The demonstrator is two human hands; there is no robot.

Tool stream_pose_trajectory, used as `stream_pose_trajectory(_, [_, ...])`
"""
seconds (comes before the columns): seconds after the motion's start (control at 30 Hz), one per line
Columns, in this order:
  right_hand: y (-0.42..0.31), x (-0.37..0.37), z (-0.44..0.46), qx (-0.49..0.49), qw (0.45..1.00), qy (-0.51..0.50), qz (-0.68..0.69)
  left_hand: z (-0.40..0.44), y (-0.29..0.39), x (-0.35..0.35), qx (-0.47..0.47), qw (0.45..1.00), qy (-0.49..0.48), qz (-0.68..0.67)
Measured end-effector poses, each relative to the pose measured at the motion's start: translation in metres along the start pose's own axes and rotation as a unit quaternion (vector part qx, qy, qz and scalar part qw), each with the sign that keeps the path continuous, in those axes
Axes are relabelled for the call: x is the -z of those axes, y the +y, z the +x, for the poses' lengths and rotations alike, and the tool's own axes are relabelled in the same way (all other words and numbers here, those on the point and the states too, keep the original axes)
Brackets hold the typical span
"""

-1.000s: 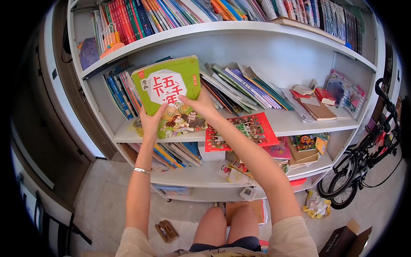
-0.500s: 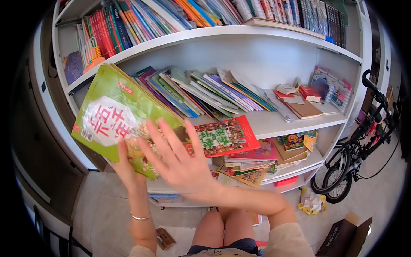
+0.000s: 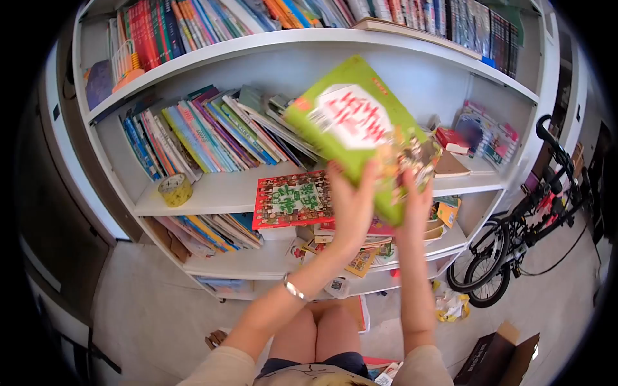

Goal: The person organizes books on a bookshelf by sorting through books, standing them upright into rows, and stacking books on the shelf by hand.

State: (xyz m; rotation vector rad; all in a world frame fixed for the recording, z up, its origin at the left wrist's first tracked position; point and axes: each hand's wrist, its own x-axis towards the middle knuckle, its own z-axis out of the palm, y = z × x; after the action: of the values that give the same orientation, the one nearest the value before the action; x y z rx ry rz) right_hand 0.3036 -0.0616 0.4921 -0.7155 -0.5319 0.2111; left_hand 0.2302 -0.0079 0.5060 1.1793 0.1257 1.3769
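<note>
A green book (image 3: 386, 116) with a white patch, red lettering and cartoon figures on its cover is held up, tilted, in front of the middle shelf. My left hand (image 3: 351, 199), with a silver bangle on the wrist, grips its lower left edge. At the lower right corner my right hand (image 3: 415, 202) is closed on the same book. The fingers behind the cover are hidden. A red book (image 3: 293, 199) with green lettering lies flat on the middle shelf's front edge, just left of my left hand.
Leaning books (image 3: 212, 132) fill the left of the middle shelf (image 3: 219, 199), beside a yellow tape roll (image 3: 174, 190). A red box (image 3: 452, 139) sits to the right. Below are more books (image 3: 212, 231). A folded bicycle (image 3: 515, 231) and an open carton (image 3: 499, 357) stand on the right.
The green book has moved from the left to the right, in front of the shelf. My right hand, spread open before, now grips it too. The view has shifted, showing the tape roll.
</note>
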Motion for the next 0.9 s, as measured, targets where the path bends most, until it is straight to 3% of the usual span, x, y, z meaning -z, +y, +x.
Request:
stream_pose_trajectory(0.07, [-0.012, 0.019, 0.058, -0.085, 0.996, -0.025, -0.002, 0.027, -0.011, -0.02, 0.022, 0.992, -0.084, 0.092])
stream_pose_trajectory(0.1, [-0.005, 0.032, 0.093, -0.08, 0.995, -0.047, -0.02, 0.045, -0.024, -0.028, -0.008, 0.984, -0.099, 0.151])
stream_pose_trajectory(0.2, [0.018, 0.043, 0.172, -0.11, 0.991, -0.078, -0.004, 0.087, -0.029, -0.049, 0.147, 0.954, -0.104, 0.239])
stream_pose_trajectory(0.3, [0.045, 0.043, 0.23, -0.185, 0.975, -0.125, -0.006, 0.123, -0.055, -0.059, 0.112, 0.955, -0.059, 0.267])
stream_pose_trajectory(0.4, [0.085, 0.044, 0.268, -0.185, 0.964, -0.13, -0.142, 0.147, -0.086, -0.052, 0.115, 0.941, -0.049, 0.314])
stream_pose_trajectory(0.43, [0.101, 0.052, 0.287, -0.195, 0.925, -0.18, -0.273, 0.152, -0.091, -0.045, 0.153, 0.918, -0.044, 0.364])
stream_pose_trajectory(0.47, [0.105, 0.043, 0.281, -0.087, 0.861, -0.174, -0.47, 0.157, -0.089, -0.038, 0.16, 0.904, -0.096, 0.385])
stream_pose_trajectory(0.5, [0.101, 0.03, 0.265, 0.026, 0.751, -0.158, -0.64, 0.162, -0.085, -0.032, 0.17, 0.886, -0.15, 0.404])
stream_pose_trajectory(0.53, [0.096, 0.024, 0.251, 0.137, 0.601, -0.133, -0.776, 0.164, -0.081, -0.026, 0.183, 0.864, -0.206, 0.421])
stream_pose_trajectory(0.57, [0.093, 0.021, 0.25, 0.121, 0.605, -0.148, -0.773, 0.169, -0.074, -0.023, 0.243, 0.836, -0.28, 0.405])
stream_pose_trajectory(0.63, [0.09, 0.026, 0.25, 0.144, 0.602, -0.196, -0.76, 0.165, -0.024, -0.015, 0.2, 0.758, -0.396, 0.477])
stream_pose_trajectory(0.7, [0.098, 0.036, 0.267, 0.142, 0.586, -0.24, -0.761, 0.161, 0.024, 0.009, 0.172, 0.782, -0.356, 0.483])
stream_pose_trajectory(0.8, [0.093, 0.036, 0.265, 0.133, 0.586, -0.271, -0.752, 0.145, 0.09, 0.047, 0.141, 0.76, -0.259, 0.579])
stream_pose_trajectory(0.9, [0.101, 0.047, 0.27, 0.157, 0.645, -0.279, -0.694, 0.137, 0.115, 0.094, 0.141, 0.749, -0.189, 0.62])
